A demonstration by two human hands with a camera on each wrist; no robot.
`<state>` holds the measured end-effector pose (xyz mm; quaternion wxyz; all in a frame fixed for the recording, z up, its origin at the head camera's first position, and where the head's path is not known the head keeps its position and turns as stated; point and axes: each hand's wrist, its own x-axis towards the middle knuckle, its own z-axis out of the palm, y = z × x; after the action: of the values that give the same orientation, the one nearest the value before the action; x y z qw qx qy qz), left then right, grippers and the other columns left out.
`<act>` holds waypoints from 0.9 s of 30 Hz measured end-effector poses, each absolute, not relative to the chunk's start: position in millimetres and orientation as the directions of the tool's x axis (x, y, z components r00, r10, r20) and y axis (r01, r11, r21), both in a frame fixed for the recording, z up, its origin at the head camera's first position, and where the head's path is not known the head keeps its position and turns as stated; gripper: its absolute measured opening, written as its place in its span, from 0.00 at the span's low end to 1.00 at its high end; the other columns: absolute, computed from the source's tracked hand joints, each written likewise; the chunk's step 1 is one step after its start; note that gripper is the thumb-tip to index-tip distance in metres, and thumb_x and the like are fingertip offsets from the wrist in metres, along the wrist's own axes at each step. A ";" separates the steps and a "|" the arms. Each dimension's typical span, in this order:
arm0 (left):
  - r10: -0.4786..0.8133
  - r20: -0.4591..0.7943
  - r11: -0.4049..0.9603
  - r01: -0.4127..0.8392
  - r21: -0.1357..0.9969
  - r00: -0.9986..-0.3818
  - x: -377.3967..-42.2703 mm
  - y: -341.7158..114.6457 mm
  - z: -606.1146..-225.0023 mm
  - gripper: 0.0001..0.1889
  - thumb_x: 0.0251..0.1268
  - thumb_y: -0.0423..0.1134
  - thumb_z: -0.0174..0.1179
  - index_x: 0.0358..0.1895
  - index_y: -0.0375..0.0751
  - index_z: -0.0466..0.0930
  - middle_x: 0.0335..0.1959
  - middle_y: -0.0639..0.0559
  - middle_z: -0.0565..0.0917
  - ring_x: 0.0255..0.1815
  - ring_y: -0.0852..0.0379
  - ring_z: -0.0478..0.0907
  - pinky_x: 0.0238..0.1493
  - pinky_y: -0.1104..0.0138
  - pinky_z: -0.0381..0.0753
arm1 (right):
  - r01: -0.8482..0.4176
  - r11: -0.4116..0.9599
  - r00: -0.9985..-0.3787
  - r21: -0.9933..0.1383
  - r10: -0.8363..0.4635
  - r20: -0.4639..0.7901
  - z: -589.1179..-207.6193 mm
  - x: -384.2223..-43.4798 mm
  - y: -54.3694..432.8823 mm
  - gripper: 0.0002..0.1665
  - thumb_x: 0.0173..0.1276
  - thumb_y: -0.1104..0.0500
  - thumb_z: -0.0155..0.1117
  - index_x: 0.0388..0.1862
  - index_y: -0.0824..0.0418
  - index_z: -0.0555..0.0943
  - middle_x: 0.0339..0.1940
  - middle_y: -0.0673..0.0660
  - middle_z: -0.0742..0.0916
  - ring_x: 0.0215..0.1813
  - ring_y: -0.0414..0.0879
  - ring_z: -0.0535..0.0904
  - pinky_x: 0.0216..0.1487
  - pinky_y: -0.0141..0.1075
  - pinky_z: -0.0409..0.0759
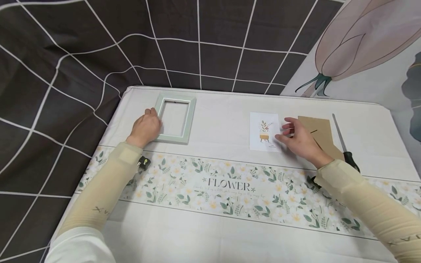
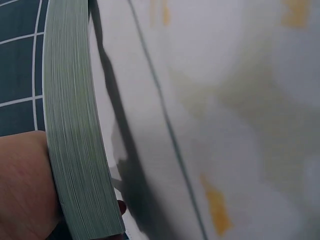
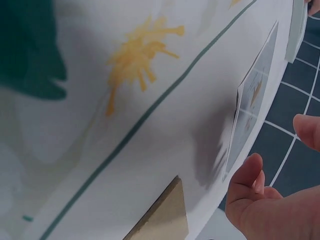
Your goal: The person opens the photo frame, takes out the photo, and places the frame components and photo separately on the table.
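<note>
A pale green picture frame (image 1: 189, 120) lies at the back left of the table, its opening showing the white cloth. My left hand (image 1: 145, 127) grips its left side. In the left wrist view the hand (image 2: 22, 185) is against the frame's grooved edge (image 2: 77, 115), and a fingertip peeks out below it. A white card (image 1: 258, 126) printed with a potted plant lies right of centre. By its right edge is my right hand (image 1: 300, 140), fingers loosely bent and holding nothing. The right wrist view has a small gap between these fingers and the glossy card (image 3: 252, 95).
A brown backing board (image 1: 322, 129) with a dark slot lies behind my right hand. Farther right is a screwdriver (image 1: 341, 135) with a black handle. A floral "FLOWER" band (image 1: 227, 186) crosses the white tablecloth. Dark gridded fabric (image 1: 217, 54) rises behind the table.
</note>
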<state>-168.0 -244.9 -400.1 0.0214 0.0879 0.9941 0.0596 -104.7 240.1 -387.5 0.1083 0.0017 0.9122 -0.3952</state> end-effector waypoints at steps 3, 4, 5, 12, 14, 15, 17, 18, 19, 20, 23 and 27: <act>0.185 -0.034 0.976 0.180 0.119 -0.982 -167.0 -245.9 -402.3 0.24 0.75 0.34 0.44 0.58 0.10 0.63 0.42 0.27 0.72 0.31 0.37 0.79 0.35 0.47 0.84 | 0.093 0.691 -0.976 -0.716 -0.078 -0.203 -387.3 -104.4 240.1 0.45 0.72 0.58 0.64 0.78 0.72 0.52 0.64 0.71 0.74 0.59 0.62 0.73 0.53 0.46 0.72; 0.186 -0.036 0.976 0.180 0.120 -0.982 -166.8 -246.0 -402.6 0.24 0.75 0.34 0.43 0.58 0.09 0.63 0.42 0.27 0.71 0.31 0.38 0.79 0.35 0.48 0.83 | 0.094 0.693 -0.976 -0.715 -0.077 -0.203 -387.2 -104.4 240.1 0.45 0.72 0.58 0.64 0.78 0.72 0.52 0.63 0.71 0.74 0.59 0.62 0.73 0.53 0.46 0.72; 0.184 -0.038 0.976 0.179 0.121 -0.982 -166.7 -246.1 -402.6 0.24 0.75 0.35 0.44 0.59 0.09 0.63 0.42 0.27 0.71 0.30 0.38 0.78 0.34 0.48 0.83 | 0.094 0.692 -0.976 -0.715 -0.077 -0.202 -387.0 -104.2 239.9 0.46 0.72 0.58 0.64 0.78 0.72 0.52 0.63 0.71 0.74 0.59 0.62 0.73 0.53 0.47 0.72; 0.155 -0.083 0.981 0.143 0.134 -0.984 -166.9 -243.1 -398.8 0.29 0.76 0.38 0.47 0.65 0.10 0.59 0.43 0.29 0.69 0.31 0.40 0.76 0.34 0.49 0.82 | 0.106 0.694 -0.975 -0.712 -0.067 -0.211 -386.7 -103.9 240.4 0.46 0.72 0.58 0.64 0.78 0.71 0.52 0.64 0.71 0.74 0.58 0.61 0.72 0.53 0.47 0.72; 0.150 -0.094 0.982 0.137 0.134 -0.984 -166.6 -242.3 -397.9 0.29 0.76 0.38 0.47 0.65 0.10 0.58 0.44 0.28 0.69 0.32 0.39 0.77 0.34 0.48 0.83 | 0.106 0.694 -0.975 -0.712 -0.068 -0.211 -386.9 -103.8 240.9 0.46 0.72 0.57 0.64 0.78 0.71 0.52 0.64 0.71 0.74 0.58 0.61 0.73 0.52 0.45 0.72; 0.147 -0.100 0.982 0.133 0.133 -0.984 -166.5 -242.2 -398.1 0.30 0.77 0.38 0.47 0.66 0.10 0.57 0.45 0.28 0.69 0.32 0.39 0.77 0.34 0.48 0.83 | 0.103 0.694 -0.975 -0.712 -0.070 -0.209 -387.0 -103.8 241.3 0.46 0.72 0.57 0.65 0.78 0.71 0.52 0.63 0.71 0.74 0.57 0.60 0.73 0.52 0.44 0.72; 0.140 -0.110 0.983 0.125 0.133 -0.984 -166.1 -241.8 -398.3 0.30 0.77 0.38 0.47 0.66 0.10 0.57 0.45 0.27 0.69 0.32 0.39 0.78 0.34 0.48 0.83 | 0.097 0.695 -0.976 -0.712 -0.073 -0.205 -387.2 -103.7 241.9 0.46 0.72 0.58 0.65 0.78 0.72 0.53 0.63 0.70 0.75 0.57 0.60 0.73 0.50 0.42 0.72; 0.136 -0.114 0.984 0.121 0.131 -0.984 -165.9 -241.8 -398.3 0.30 0.77 0.38 0.47 0.66 0.10 0.57 0.45 0.27 0.69 0.33 0.39 0.78 0.34 0.48 0.83 | 0.093 0.696 -0.977 -0.712 -0.076 -0.202 -387.4 -103.7 242.2 0.46 0.71 0.58 0.65 0.78 0.72 0.53 0.63 0.70 0.75 0.57 0.60 0.73 0.50 0.41 0.72; 0.134 -0.118 0.985 0.118 0.127 -0.984 -165.9 -241.5 -398.4 0.30 0.77 0.39 0.47 0.65 0.10 0.58 0.45 0.27 0.69 0.33 0.39 0.78 0.34 0.49 0.83 | 0.090 0.696 -0.977 -0.712 -0.078 -0.199 -387.6 -103.8 242.6 0.46 0.71 0.58 0.65 0.78 0.72 0.53 0.63 0.70 0.75 0.57 0.60 0.73 0.49 0.40 0.72; 0.130 -0.123 0.985 0.114 0.126 -0.984 -166.0 -241.2 -398.5 0.29 0.77 0.38 0.47 0.65 0.10 0.58 0.45 0.27 0.69 0.33 0.39 0.78 0.34 0.49 0.83 | 0.088 0.697 -0.977 -0.712 -0.078 -0.197 -387.9 -103.8 243.0 0.45 0.71 0.58 0.65 0.78 0.72 0.53 0.62 0.70 0.75 0.57 0.60 0.73 0.49 0.39 0.72; 0.114 -0.128 0.988 0.099 0.121 -0.985 -167.2 -238.6 -397.2 0.29 0.77 0.38 0.48 0.64 0.10 0.59 0.45 0.27 0.69 0.35 0.37 0.78 0.35 0.48 0.83 | 0.089 0.697 -0.977 -0.712 -0.079 -0.199 -388.7 -103.9 244.1 0.46 0.71 0.58 0.65 0.78 0.72 0.53 0.62 0.71 0.75 0.57 0.60 0.73 0.49 0.38 0.73; 0.083 -0.079 0.994 0.077 0.081 -0.993 -170.3 -227.9 -393.8 0.32 0.76 0.39 0.48 0.69 0.13 0.54 0.52 0.22 0.68 0.47 0.32 0.76 0.40 0.45 0.82 | 0.095 0.694 -0.975 -0.714 -0.079 -0.207 -389.2 -103.5 245.1 0.46 0.72 0.58 0.64 0.78 0.73 0.52 0.63 0.71 0.74 0.57 0.60 0.73 0.50 0.39 0.73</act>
<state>-170.3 -227.9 -393.8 0.0411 0.0400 0.9976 0.0389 -103.5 245.1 -389.2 0.1116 0.0044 0.9135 -0.3913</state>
